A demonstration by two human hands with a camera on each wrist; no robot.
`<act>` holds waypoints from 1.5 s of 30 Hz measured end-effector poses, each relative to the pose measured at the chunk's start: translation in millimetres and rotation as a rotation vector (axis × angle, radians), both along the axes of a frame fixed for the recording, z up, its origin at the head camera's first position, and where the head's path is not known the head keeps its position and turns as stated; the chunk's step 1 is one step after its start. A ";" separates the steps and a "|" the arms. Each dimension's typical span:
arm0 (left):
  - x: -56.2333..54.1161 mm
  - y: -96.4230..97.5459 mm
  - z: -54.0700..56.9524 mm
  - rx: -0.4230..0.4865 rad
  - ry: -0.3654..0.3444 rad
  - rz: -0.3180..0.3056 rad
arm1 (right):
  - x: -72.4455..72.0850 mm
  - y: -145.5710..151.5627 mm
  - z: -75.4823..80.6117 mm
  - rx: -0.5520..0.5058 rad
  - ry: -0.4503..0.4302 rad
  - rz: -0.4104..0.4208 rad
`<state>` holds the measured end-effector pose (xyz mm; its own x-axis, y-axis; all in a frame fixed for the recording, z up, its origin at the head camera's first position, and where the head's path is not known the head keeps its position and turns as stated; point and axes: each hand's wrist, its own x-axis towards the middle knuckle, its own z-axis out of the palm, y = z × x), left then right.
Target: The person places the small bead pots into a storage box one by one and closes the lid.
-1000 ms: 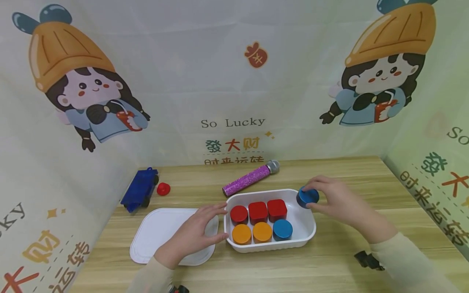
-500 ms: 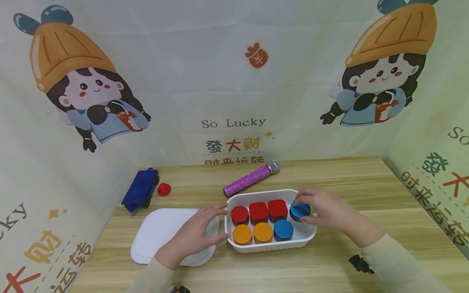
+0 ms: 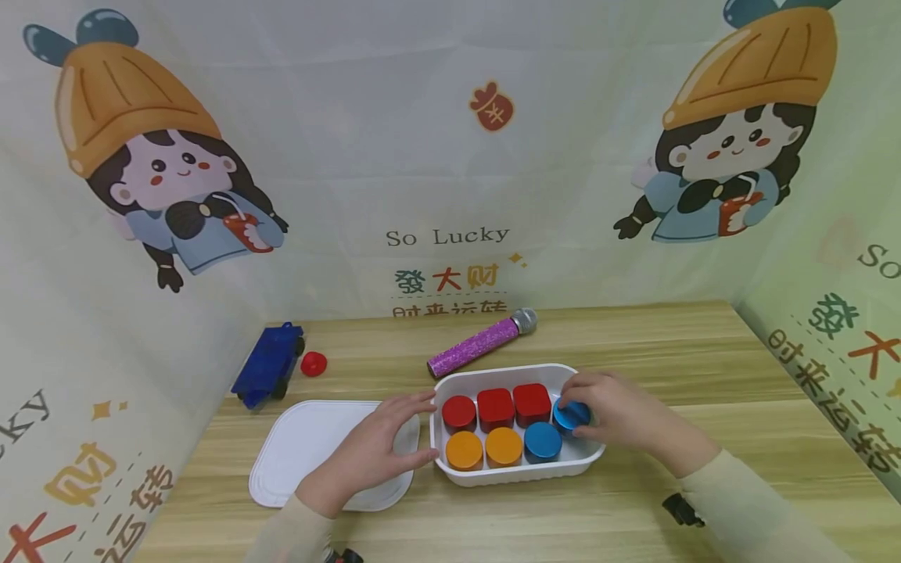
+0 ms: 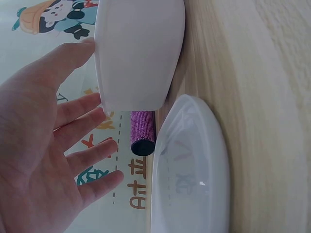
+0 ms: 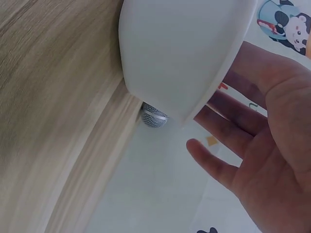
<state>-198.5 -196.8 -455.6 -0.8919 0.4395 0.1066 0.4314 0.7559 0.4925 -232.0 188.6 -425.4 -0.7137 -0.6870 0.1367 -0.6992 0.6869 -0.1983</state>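
A white plastic box holds round and rounded-square red blocks, two round orange blocks and a round blue block. In its back right part my right hand pinches a second blue block between thumb and fingers; the box wall hides the fingertips in the right wrist view. My left hand is spread at the box's left end, its thumb and fingertips at the rim. Below that hand lies a white lid, partly covered by it.
Behind the box a glittery purple microphone lies slantwise on the wooden table. At the back left are a blue toy car and a small red piece. Printed cloth surrounds the table.
My right hand has carried the blue block from over the box's right back corner leftward and down, beside the red blocks. My left hand has stayed in place.
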 end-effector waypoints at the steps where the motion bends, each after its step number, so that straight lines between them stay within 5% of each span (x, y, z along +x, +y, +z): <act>1: -0.2 0.0 -0.1 0.001 0.003 -0.003 | 0.1 -0.5 -0.4 0.013 -0.003 -0.010; 19: 0.2 0.2 -1.4 0.002 0.010 -0.001 | 1.3 -1.7 -4.2 0.029 -0.071 -0.060; 25: 0.7 0.4 -0.3 0.010 0.003 0.003 | 8.1 11.1 -6.3 -0.125 -0.015 -0.082; 33: -1.4 -0.3 0.4 -0.004 -0.011 0.006 | 2.3 46.5 -19.4 -0.391 -0.101 -0.126; 45: -1.8 -3.1 -0.9 0.044 -0.040 0.005 | 1.6 58.4 -32.9 -0.416 -0.119 -0.073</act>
